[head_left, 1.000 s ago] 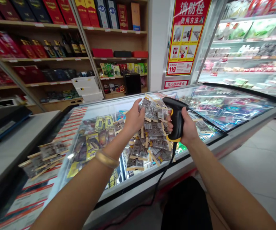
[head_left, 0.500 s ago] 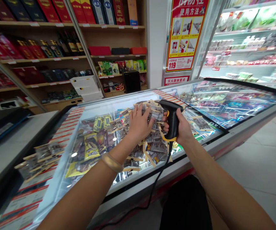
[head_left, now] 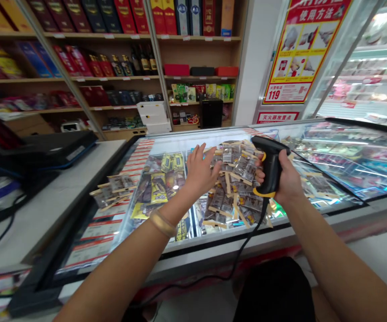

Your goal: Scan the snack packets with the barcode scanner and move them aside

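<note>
My left hand, with a gold bangle on its wrist, is spread at the left edge of a heap of small clear packets with tan strips. Nothing shows in its grasp. My right hand grips a black and yellow barcode scanner by its handle, over the heap's right side. The heap lies on the glass top of a freezer. A smaller group of similar packets sits at the left of the glass, on the striped price labels.
A black cable hangs from the scanner across the freezer's front edge. At the left stands a counter with a black device. Shelves of boxes and bottles line the back.
The view has turned left, so things appear further right. My left hand has come away from the middle of the heap to its left edge. The scanner is still in my right hand.
</note>
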